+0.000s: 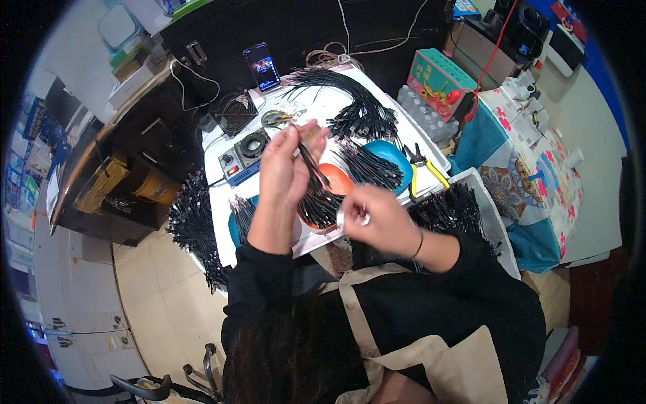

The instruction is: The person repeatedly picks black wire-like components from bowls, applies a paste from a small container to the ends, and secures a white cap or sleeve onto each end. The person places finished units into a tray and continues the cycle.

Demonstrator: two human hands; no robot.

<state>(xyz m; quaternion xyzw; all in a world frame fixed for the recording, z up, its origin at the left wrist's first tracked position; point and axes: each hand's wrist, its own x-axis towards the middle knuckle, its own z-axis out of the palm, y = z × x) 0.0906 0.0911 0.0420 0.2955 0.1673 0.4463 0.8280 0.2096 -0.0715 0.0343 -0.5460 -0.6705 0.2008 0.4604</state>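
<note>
My left hand [286,161] is raised over the white table [215,195], its fingers closed around a few thin black cables [311,161] that hang down to the right. Lower and closer to me, my right hand [377,217] is curled and slightly blurred. A small white piece [341,217] shows at its fingers, too smeared to name. Below both hands sits an orange bowl [336,176] heaped with black cables. Behind it, a blue bowl [398,156] carries another cable bundle. Left of my left hand stands a small blue box with a round black pot [254,144] on top.
Yellow-handled pliers [425,168] lie by the blue bowl. A lit phone [262,67] and a black fan [234,113] stand at the back left. A cable bundle [363,116] spreads across the back. More cables fill a white bin [494,222] at right and hang off the left edge.
</note>
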